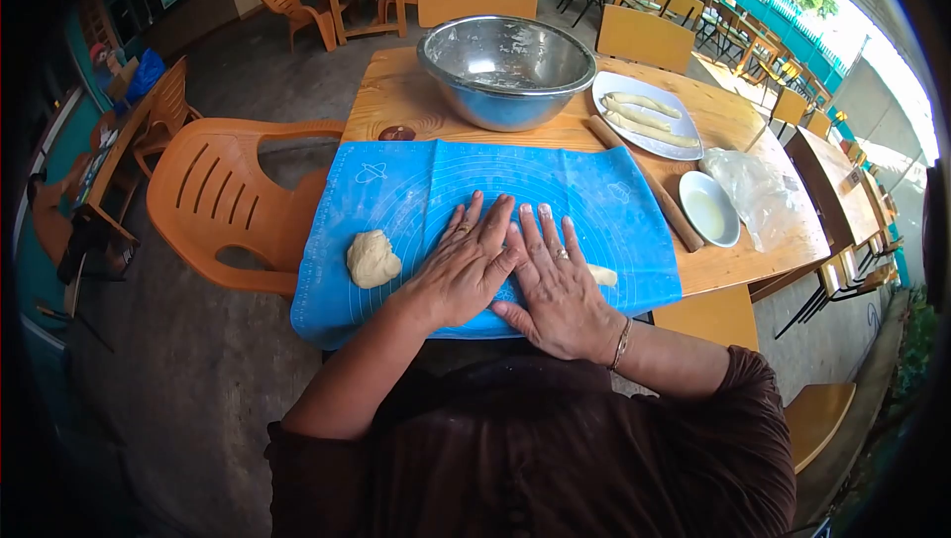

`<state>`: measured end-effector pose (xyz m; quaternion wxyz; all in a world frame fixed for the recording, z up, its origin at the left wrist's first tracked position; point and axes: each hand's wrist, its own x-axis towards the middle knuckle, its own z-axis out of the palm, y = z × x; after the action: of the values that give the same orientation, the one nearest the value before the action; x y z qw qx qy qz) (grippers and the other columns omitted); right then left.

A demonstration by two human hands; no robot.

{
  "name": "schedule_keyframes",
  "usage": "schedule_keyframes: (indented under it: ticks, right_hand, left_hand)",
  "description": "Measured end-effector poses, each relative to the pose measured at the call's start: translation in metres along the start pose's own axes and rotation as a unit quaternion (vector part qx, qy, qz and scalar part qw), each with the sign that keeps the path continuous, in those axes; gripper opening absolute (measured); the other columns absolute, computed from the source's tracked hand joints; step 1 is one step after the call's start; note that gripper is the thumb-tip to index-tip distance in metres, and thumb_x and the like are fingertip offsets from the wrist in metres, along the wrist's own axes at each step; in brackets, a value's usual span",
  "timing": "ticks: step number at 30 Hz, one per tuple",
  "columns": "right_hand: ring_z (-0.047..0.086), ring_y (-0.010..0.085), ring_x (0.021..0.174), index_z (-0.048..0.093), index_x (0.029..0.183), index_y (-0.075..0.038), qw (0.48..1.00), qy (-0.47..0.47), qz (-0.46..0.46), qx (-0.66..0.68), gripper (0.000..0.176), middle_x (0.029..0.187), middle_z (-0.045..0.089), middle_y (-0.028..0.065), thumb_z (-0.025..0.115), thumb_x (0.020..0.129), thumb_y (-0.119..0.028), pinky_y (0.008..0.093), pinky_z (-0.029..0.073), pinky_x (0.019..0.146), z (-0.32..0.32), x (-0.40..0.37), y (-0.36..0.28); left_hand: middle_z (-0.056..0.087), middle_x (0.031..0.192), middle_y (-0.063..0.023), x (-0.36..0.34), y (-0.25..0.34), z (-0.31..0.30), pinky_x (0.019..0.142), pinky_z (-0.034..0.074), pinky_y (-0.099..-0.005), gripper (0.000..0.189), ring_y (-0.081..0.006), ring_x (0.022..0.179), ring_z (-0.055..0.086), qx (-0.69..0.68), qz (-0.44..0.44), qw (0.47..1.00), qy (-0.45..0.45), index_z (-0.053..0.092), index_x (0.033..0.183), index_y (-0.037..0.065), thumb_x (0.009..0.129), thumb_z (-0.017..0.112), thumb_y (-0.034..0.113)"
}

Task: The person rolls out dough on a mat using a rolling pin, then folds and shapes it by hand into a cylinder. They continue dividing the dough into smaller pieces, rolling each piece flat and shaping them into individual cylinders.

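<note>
My left hand (466,263) and my right hand (563,290) lie side by side, palms down, on a blue silicone baking mat (396,176). Their fingers are stretched out and flat, and the thumbs meet or overlap. A pale end of dough (602,275) shows at the right edge of my right hand; whatever lies under the palms is hidden. To the left of my left hand rests a rounded lump of dough (373,260). White flour or dough marks my right fingertips.
Beyond the mat stands a large steel bowl (507,107). A white plate (684,150) carries dough strips (639,120). A wooden rolling pin (679,216), a small white bowl (728,231) and a plastic bag (758,191) are at the right. An orange chair (213,201) stands left.
</note>
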<state>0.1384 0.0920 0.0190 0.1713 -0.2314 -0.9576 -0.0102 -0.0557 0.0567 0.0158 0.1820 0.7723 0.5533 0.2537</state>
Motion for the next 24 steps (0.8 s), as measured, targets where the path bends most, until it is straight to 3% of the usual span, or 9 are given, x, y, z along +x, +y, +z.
schedule_keyframes:
  ticks: [3,6,8,13,16,17,19,20,24]
  right_hand:
    - [0.016,0.052,0.144,0.022,0.147,0.013,0.998,-0.012,0.052,-0.024,0.083,0.152,0.022,0.0371,0.043,0.098,-0.051,0.0605,0.013,0.116,0.0,0.018,0.025]
    - [0.016,0.0496,0.145,0.022,0.147,0.012,0.994,-0.044,0.096,-0.029,0.083,0.152,0.023,0.0357,0.04,0.099,-0.052,0.0579,0.012,0.118,0.01,0.025,0.052]
    - [0.017,0.0473,0.146,0.023,0.148,0.011,0.99,-0.084,0.109,-0.031,0.081,0.153,0.023,0.034,0.038,0.099,-0.053,0.056,0.013,0.119,0.004,0.023,0.056]
    - [0.019,0.0461,0.145,0.026,0.147,0.009,0.997,-0.055,0.044,-0.014,0.08,0.153,0.025,0.0312,0.04,0.099,-0.054,0.0558,0.014,0.118,-0.016,-0.007,0.017]
    - [0.024,0.0451,0.144,0.031,0.147,0.005,0.999,-0.041,0.011,-0.008,0.075,0.151,0.032,0.0285,0.047,0.098,-0.049,0.0566,0.017,0.117,-0.02,-0.022,0.014]
    - [0.024,0.0451,0.144,0.031,0.147,0.005,0.999,-0.042,0.015,-0.007,0.075,0.151,0.032,0.0285,0.047,0.098,-0.049,0.0566,0.017,0.117,-0.018,-0.025,0.02]
    - [0.028,0.0451,0.142,0.036,0.145,0.002,0.996,-0.034,0.074,-0.046,0.067,0.149,0.036,0.0279,0.052,0.097,-0.042,0.056,0.019,0.117,-0.012,-0.029,0.032]
    - [0.033,0.0448,0.14,0.045,0.14,0.001,0.998,-0.012,0.066,-0.011,0.059,0.147,0.039,0.0269,0.055,0.096,-0.038,0.0551,0.023,0.116,-0.013,-0.031,0.034]
    - [0.035,0.0446,0.139,0.051,0.135,0.001,0.998,0.0,0.016,0.059,0.055,0.146,0.041,0.0267,0.056,0.096,-0.038,0.0533,0.028,0.115,-0.027,-0.03,0.032]
  left_hand:
    - [0.024,0.157,-0.0249,-0.002,0.002,0.003,0.121,0.008,-0.0503,0.07,-0.0429,0.148,0.012,0.032,-0.033,0.999,-0.016,0.029,0.148,-0.006,0.104,0.027,0.047]
    - [0.031,0.152,-0.027,-0.005,0.002,0.007,0.119,0.015,-0.0542,0.056,-0.0476,0.145,0.019,0.151,-0.021,0.988,0.028,0.042,0.14,-0.007,0.101,0.048,0.032]
    - [0.034,0.151,-0.0265,-0.009,0.007,0.003,0.119,0.015,-0.0544,0.052,-0.0464,0.144,0.021,0.171,-0.023,0.984,0.03,0.047,0.136,-0.007,0.099,0.051,0.03]
    - [0.049,0.141,-0.0222,-0.013,0.014,-0.011,0.117,0.024,-0.0529,0.041,-0.0401,0.139,0.036,0.216,0.016,0.976,0.013,0.059,0.123,-0.004,0.093,0.06,0.024]
    - [0.062,0.107,-0.0128,-0.012,0.016,-0.021,0.099,0.044,-0.0442,0.032,-0.0312,0.107,0.059,0.171,0.062,0.983,0.004,0.064,0.112,0.0,0.085,0.07,0.017]
    - [0.062,0.107,-0.0128,-0.012,0.017,-0.024,0.099,0.044,-0.0442,0.032,-0.0312,0.107,0.059,0.169,0.064,0.983,0.001,0.064,0.112,0.0,0.085,0.07,0.017]
    - [0.058,0.088,-0.0124,-0.015,0.018,-0.028,0.093,0.047,-0.0417,0.019,-0.0292,0.092,0.06,0.132,0.063,0.989,0.027,0.065,0.09,0.001,0.083,0.073,0.017]
    - [0.059,0.094,-0.0137,-0.015,0.021,-0.035,0.092,0.048,-0.0407,0.027,-0.0298,0.098,0.06,0.13,0.027,0.991,-0.027,0.066,0.102,0.001,0.081,0.074,0.015]
    - [0.058,0.109,-0.0173,-0.017,0.02,-0.039,0.097,0.045,-0.0424,0.042,-0.032,0.108,0.057,0.06,0.027,0.998,-0.005,0.062,0.118,0.0,0.08,0.075,0.014]
